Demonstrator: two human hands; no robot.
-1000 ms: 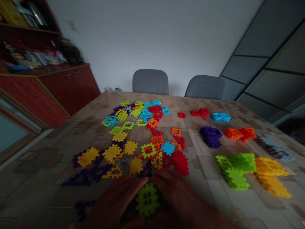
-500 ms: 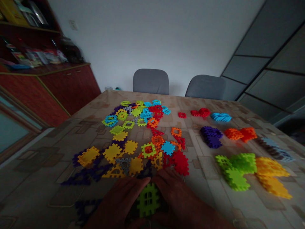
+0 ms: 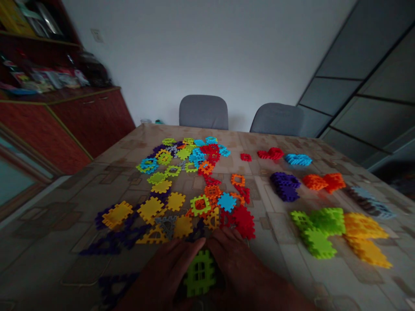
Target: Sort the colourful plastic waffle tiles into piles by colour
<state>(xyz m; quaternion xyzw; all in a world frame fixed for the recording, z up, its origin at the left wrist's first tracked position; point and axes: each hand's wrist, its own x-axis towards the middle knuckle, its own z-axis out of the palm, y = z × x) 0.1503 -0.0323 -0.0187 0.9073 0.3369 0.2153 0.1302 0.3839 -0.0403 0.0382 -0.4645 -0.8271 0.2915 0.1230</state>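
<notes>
Near the front edge of the table, a lime-green interlocking tile with a window cutout (image 3: pixel 200 272) is between my two hands. My left hand (image 3: pixel 167 265) grips it from the left, thumb along its upper edge. Curled round the right side is my right hand (image 3: pixel 235 259), its fingertips close to my left thumb. The tile's underside and whatever is joined to it are hidden in shadow. Just beyond my fingers lie a dark purple tile (image 3: pixel 197 230) and a solid red tile (image 3: pixel 244 222). A purple triangular piece (image 3: pixel 115 287) is partly covered by my left forearm.
Loose mixed tiles, including a yellow tile (image 3: pixel 151 209) and a blue tile (image 3: pixel 227 201), spread across the table's left and middle. Colour-sorted stacks stand right: green (image 3: pixel 319 242), yellow (image 3: pixel 366 250), purple (image 3: pixel 285 185), orange (image 3: pixel 333 182), grey (image 3: pixel 372 202). Two chairs (image 3: pixel 203 112) stand behind.
The view has shifted slightly, so the table's contents appear a little further left. Both hands keep their hold on the green tile.
</notes>
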